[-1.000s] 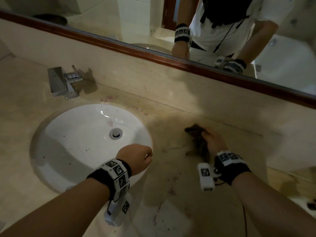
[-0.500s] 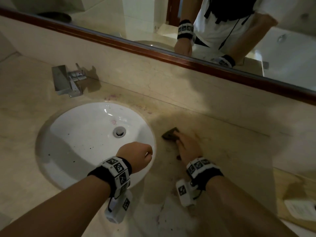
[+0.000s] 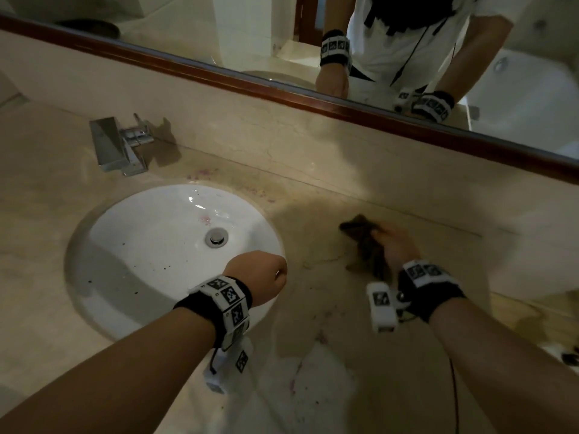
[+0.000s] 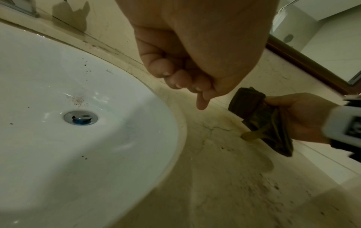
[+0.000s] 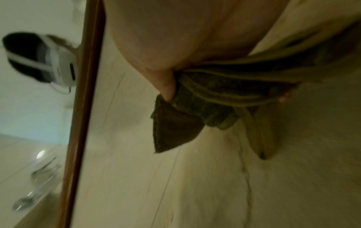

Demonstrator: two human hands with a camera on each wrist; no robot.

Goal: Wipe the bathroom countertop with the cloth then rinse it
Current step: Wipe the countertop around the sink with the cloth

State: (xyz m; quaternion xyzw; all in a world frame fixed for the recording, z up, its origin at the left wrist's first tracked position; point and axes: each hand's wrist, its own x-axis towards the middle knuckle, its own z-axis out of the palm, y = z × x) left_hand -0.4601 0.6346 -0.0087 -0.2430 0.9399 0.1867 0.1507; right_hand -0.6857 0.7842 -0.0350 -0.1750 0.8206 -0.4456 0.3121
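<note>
A dark brown cloth (image 3: 365, 242) is bunched on the beige marble countertop (image 3: 329, 355), right of the white basin (image 3: 163, 245). My right hand (image 3: 393, 244) grips the cloth and presses it on the stone; the left wrist view shows the cloth (image 4: 259, 120) folded in that hand (image 4: 299, 117), and the right wrist view shows its brown corner (image 5: 173, 129) sticking out past the thumb. My left hand (image 3: 261, 270) hangs as a fist above the basin's right rim and holds nothing, its fingers (image 4: 181, 77) curled into the palm.
A chrome tap (image 3: 116, 148) stands behind the basin, whose drain plug (image 3: 216, 238) sits in the middle. Pink specks lie on the counter behind the basin. A wood-framed mirror (image 3: 313, 98) runs along the back wall. The counter drops off at the far right.
My right hand has swept the cloth to the right, away from the basin's edge, after moving left half a second before. The left fist has stayed where it was.
</note>
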